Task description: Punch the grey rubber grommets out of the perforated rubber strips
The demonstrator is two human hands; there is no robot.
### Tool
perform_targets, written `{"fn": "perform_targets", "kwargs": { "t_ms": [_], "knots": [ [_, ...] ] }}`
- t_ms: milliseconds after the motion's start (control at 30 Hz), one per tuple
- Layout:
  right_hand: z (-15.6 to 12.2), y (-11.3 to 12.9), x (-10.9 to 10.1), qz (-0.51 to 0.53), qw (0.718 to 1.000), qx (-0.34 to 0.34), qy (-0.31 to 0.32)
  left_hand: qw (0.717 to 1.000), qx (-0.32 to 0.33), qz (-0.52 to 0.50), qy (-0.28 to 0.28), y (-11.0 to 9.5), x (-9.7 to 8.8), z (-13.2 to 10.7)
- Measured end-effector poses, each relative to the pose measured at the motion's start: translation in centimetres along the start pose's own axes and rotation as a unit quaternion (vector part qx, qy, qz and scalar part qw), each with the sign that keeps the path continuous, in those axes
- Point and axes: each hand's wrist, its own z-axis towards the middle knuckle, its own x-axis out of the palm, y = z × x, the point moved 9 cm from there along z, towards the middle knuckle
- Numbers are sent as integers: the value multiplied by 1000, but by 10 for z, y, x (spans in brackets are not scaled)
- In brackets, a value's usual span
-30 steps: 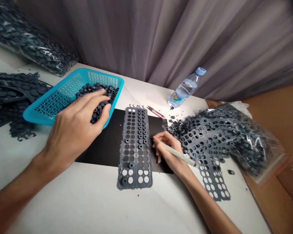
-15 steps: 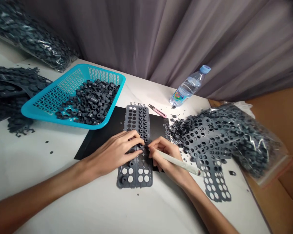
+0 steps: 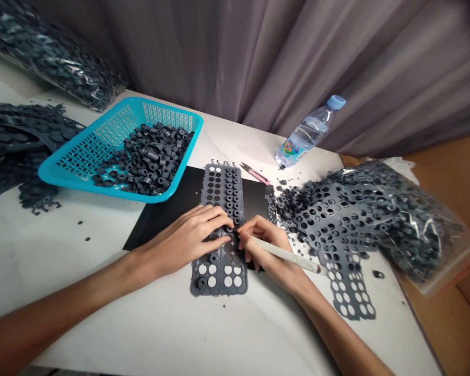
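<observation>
A dark grey moulded rubber sheet (image 3: 212, 194) with rows of round holes and ring-shaped plugs lies lengthwise before me, partly over a black mat (image 3: 168, 209). My left hand (image 3: 198, 230) rests across its middle, forefinger and thumb bent on either side of a plug, steadying the sheet. In my right hand (image 3: 268, 243) a pale pen-like tool (image 3: 285, 254) is pinched, its back end pointing right and down. The tool's tip is at the right-hand rows, close to my left fingertips; fingers hide its exact contact. White table shows through several holes at the near end.
A blue basket (image 3: 57, 175) of loose plugs (image 3: 152, 156) stands at back left. Small pink-handled snips (image 3: 255, 174) and a water bottle (image 3: 307, 133) lie beyond. Punched sheets (image 3: 337, 219) and a plastic bag (image 3: 426, 235) lie right; more sheets (image 3: 19, 136) and a full bag (image 3: 58, 57) left.
The view has shifted slightly, so the things on the table appear a little displaced. Both hands keep nearly the same place on the sheet, and the tool stays in my right hand.
</observation>
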Motion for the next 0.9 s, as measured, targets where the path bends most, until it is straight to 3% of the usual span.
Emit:
{"fn": "perform_targets", "kwargs": {
  "t_ms": [900],
  "knots": [
    [1, -3, 2, 6, 1000, 1, -4, 1000, 15, 23, -12, -1, 1, 0]
  ]
}}
